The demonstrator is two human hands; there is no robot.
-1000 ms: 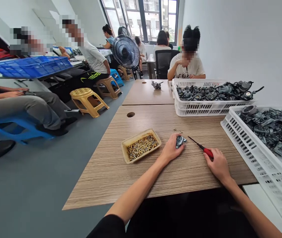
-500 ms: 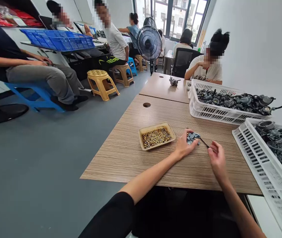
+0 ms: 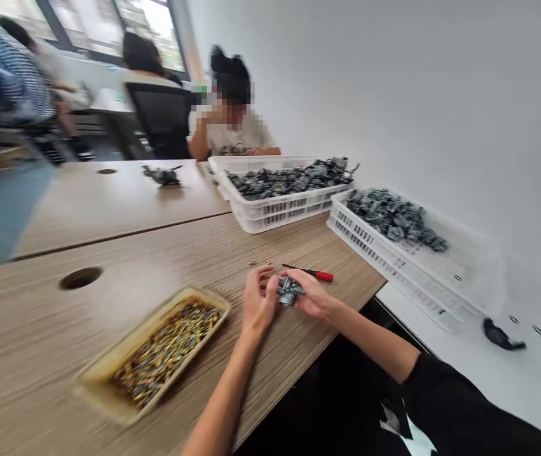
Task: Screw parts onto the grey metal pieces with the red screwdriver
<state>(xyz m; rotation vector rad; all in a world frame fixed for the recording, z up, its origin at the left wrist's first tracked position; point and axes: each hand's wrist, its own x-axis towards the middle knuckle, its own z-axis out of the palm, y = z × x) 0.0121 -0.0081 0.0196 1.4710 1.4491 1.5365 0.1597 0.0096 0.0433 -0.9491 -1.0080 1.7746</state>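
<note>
Between my two hands, just above the wood-grain table (image 3: 204, 253), is a small grey metal carburetor (image 3: 288, 291). My left hand (image 3: 259, 297) grips its left side with thumb and curled fingers. From the right, my right hand (image 3: 314, 295) has its fingers closed on the same part. A screwdriver (image 3: 322, 275) with a red and black handle lies on the table just beyond my right hand. Tiny thin pieces (image 3: 260, 262) lie past my left fingertips, too small to name. To the left stands a beige tray (image 3: 83, 386) of small brass-coloured and silvery parts.
Two white crates (image 3: 256, 218) (image 3: 441, 304) of grey metal parts stand behind and to the right. Another carburetor (image 3: 163, 175) sits on the far table. Black rings and a black piece (image 3: 501, 334) lie on the white surface at right. A person (image 3: 237, 130) sits opposite.
The view has swung right and closer. My right hand has let go of the screwdriver, which now lies on the table, and has taken hold of the carburetor together with my left hand.
</note>
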